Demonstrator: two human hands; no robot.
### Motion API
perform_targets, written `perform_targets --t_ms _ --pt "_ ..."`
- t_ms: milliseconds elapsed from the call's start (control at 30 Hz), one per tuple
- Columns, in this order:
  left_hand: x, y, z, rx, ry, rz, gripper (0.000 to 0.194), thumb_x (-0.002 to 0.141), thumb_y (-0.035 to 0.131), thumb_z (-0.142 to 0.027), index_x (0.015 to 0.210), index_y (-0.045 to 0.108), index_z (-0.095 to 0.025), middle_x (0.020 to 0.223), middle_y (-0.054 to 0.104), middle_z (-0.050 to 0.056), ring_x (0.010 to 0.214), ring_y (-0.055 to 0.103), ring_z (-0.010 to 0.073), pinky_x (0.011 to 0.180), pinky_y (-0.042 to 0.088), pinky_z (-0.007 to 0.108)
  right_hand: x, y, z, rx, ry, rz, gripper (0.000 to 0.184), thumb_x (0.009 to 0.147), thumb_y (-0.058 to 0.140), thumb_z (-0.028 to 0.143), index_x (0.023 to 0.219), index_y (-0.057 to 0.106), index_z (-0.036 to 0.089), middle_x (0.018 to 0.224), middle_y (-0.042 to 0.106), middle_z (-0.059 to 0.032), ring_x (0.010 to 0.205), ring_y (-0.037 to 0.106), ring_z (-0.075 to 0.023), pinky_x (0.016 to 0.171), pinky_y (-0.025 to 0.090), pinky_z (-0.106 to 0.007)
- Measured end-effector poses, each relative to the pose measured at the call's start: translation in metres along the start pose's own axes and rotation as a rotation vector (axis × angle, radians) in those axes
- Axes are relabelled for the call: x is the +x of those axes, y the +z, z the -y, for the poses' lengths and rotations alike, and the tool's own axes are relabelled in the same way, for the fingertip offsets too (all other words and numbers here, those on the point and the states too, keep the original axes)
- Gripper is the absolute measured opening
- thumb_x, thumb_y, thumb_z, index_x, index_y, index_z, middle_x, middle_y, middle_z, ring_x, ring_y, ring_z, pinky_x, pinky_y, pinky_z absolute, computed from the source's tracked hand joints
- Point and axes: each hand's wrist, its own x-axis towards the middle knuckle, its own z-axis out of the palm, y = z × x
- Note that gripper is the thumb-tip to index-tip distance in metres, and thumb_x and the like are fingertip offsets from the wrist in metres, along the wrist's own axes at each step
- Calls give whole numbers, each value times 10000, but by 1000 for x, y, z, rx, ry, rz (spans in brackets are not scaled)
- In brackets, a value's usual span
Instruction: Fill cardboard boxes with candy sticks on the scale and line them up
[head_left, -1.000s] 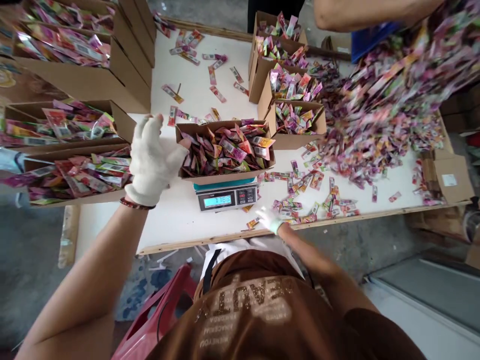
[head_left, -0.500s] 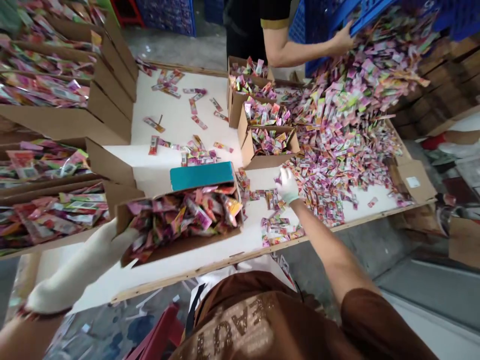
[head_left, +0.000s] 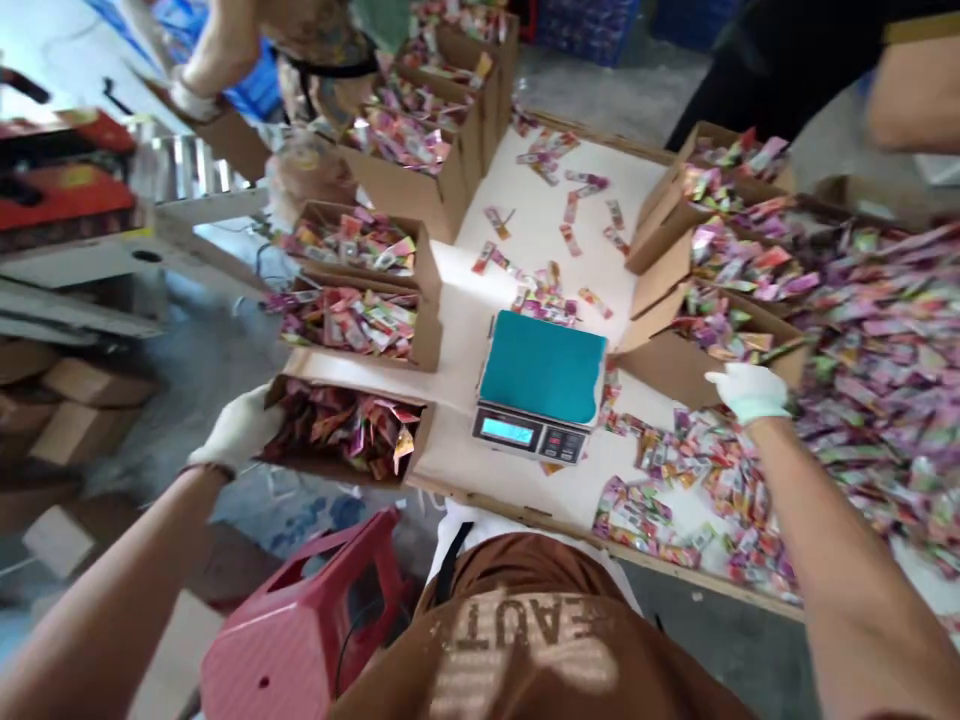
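Note:
My left hand point(head_left: 238, 430), in a white glove, grips the left end of a cardboard box point(head_left: 346, 432) packed with colourful sachets, which rests at the table's left front corner. A scale point(head_left: 541, 385) with a bare teal platform stands at the middle of the table. In a white glove too, my right hand point(head_left: 748, 390) lies on the front edge of another filled box point(head_left: 701, 355), above a heap of loose sachets point(head_left: 862, 390). Its fingers curl over that edge.
Two more filled boxes point(head_left: 352, 315) sit behind the held one, and others stack at the back and right. A red plastic stool point(head_left: 300, 620) stands below the table. Other people's arms point(head_left: 907, 90) show at top right and top left.
My left hand carried the filled box off the scale to the table's left front corner. My right hand rose from the loose sachets to the box on the right. The view swung left.

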Motion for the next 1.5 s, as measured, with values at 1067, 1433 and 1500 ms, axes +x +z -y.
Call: perform_targets --t_ms 1067,1433,1500 --pt "-27 -12 -122 -173 594 -207 268 956 514 -377 1008 725 -219 1028 785 54 886 730 244 777 563 374 -215 -93 189 634 -627 -432 302 1004 622 337 1282 701 249 1249 731 -101 1205 666 -283 1062 529 -485" --pt "-65 -32 -222 -529 908 -158 650 975 569 -422 1581 341 -362 1427 614 50 1267 648 253 1108 551 438 -238 -159 207 880 -903 -370 398 1032 478 250 1406 614 269 1227 705 -37 1149 694 -221 1050 569 -416" --pt "-57 -21 -181 -375 924 -122 920 895 682 -494 1650 178 -347 1632 417 108 1475 470 333 1216 450 505 -227 -158 180 961 -757 -407 329 1055 470 304 1322 653 247 1113 706 -44 1065 711 -205 998 598 -399"
